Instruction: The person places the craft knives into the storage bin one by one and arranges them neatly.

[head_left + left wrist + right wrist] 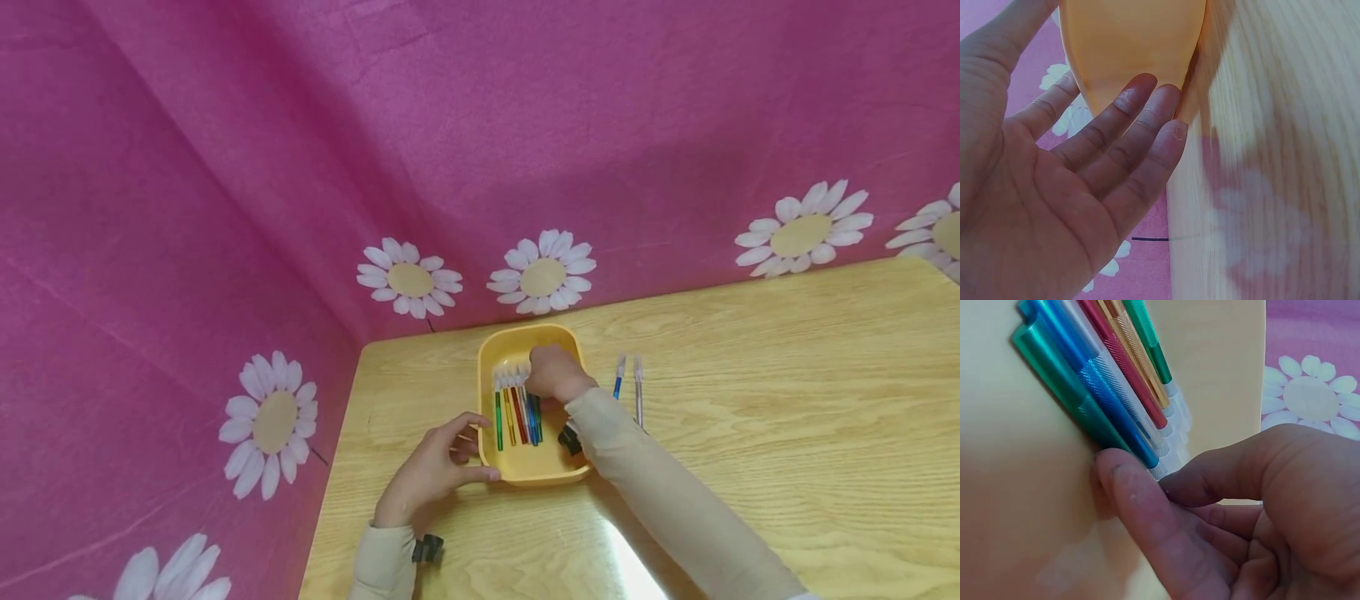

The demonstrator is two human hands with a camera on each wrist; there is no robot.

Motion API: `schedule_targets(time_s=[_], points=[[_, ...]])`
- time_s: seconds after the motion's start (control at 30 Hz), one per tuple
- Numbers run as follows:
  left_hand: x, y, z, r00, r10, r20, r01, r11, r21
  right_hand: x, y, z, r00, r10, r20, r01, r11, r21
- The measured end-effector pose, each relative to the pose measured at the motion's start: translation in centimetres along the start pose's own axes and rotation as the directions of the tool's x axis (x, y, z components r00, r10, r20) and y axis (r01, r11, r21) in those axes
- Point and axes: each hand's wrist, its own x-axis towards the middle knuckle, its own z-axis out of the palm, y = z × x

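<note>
Inside the yellow tray, the right hand pinches unlabelled pens; the relaxed left hand touches the rim.

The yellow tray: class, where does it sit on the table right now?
In the head view the yellow tray sits near the table's far left corner, between the left hand at its side and two loose pens on its right.

Both arms wear long beige sleeves reaching the wrists. A small black camera mount sits at each wrist; both hands are bare, without rings.
</note>
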Motion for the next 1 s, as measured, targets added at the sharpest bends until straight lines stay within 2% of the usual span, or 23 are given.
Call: schedule_targets(time_s=[0.17,0.43,0.67,1.0], points=[[0.0,0.2,0.0,1.000,-0.012,-0.001,0.012,1.000,-0.008,0.1,0.1,-0.1,1.000,-0.004,-0.002,0.004,1.000,0.004],[0.1,0.1,0.1,1.000,0.002,-0.002,-0.002,1.000,0.007,-0.5,-0.1,-0.8,0.998,-0.052,-0.038,0.050,0.997,-0.057],[0.1,0.0,0.1,1.000,-0.010,0.001,0.010,1.000,-0.013,-1.5,-0.5,-2.4,0.997,-0.063,-0.032,0.064,0.998,0.023],[0.1,-0.1,0.1,1.000,-0.006,-0.002,0.006,1.000,0.002,-2.7,-0.4,-4.3,0.985,-0.147,-0.088,0.147,0.989,-0.006]])
